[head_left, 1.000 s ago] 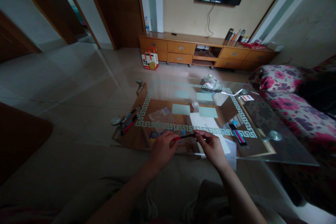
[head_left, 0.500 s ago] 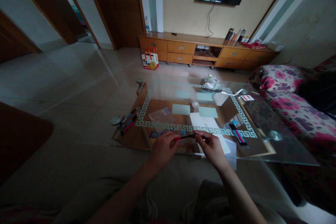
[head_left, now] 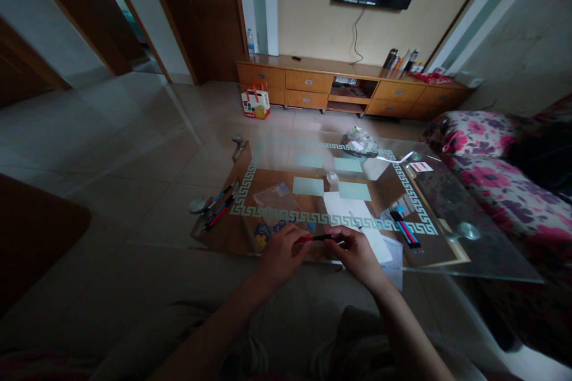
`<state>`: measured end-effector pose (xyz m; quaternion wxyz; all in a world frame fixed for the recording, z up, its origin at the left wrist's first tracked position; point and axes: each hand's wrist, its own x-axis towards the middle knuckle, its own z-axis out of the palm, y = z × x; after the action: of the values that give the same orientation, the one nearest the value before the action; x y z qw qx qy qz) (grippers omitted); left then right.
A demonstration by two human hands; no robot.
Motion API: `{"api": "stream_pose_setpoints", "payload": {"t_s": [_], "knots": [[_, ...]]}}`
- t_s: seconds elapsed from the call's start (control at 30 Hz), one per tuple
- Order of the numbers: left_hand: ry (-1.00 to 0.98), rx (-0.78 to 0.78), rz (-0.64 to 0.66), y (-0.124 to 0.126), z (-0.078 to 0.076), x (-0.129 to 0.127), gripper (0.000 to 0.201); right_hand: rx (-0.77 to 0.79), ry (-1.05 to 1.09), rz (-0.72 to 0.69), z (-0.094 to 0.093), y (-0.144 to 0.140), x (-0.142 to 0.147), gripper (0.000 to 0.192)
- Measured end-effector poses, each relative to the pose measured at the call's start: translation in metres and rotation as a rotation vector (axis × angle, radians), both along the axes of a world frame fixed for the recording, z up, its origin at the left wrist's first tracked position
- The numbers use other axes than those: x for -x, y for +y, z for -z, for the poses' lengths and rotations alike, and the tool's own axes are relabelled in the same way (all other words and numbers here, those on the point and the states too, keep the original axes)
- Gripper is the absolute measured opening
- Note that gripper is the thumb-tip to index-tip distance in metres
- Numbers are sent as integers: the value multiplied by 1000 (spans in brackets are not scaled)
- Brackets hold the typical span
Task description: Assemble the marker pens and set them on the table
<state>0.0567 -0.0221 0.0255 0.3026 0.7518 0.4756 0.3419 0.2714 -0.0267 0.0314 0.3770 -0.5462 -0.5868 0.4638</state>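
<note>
Both of my hands hold one pen (head_left: 316, 238) with a red end and a black barrel, level above the near edge of the glass coffee table (head_left: 451, 202). My left hand (head_left: 279, 256) pinches the red end. My right hand (head_left: 357, 253) grips the black end. White paper sheets (head_left: 344, 205) lie on the glass just beyond my hands. A bundle of pens (head_left: 404, 227) lies to the right of my right hand, and several more pens (head_left: 218, 208) rest at the table's left edge.
Pale green cards (head_left: 353, 190) and a clear plastic bag (head_left: 277, 195) lie on the table. A crumpled bag (head_left: 357, 141) sits at its far edge. A floral sofa (head_left: 500, 178) stands right, a wooden TV cabinet (head_left: 348, 86) and a gift bag (head_left: 255, 101) behind.
Both hands have dropped slightly and come closer together, bringing the pen lower and nearer to me. The visible length of pen between them is shorter.
</note>
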Motion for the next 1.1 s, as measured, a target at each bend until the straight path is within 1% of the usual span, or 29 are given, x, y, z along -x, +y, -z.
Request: {"api": "stream_pose_setpoints", "payload": {"t_s": [0.33,0.53,0.77,1.1], "knots": [[79,-42,74,1,-1,2,17,20,-19,-27,-6,-1,3,28],[120,-93,78,2,-3,3,16,27,-10,-58,-8,-2,4,28],[131,-159,83,2,-2,5,15,31,-67,-111,-17,-4,5,25],[136,-264,83,2,7,5,14,7,-87,-159,-15,-5,3,28]]}}
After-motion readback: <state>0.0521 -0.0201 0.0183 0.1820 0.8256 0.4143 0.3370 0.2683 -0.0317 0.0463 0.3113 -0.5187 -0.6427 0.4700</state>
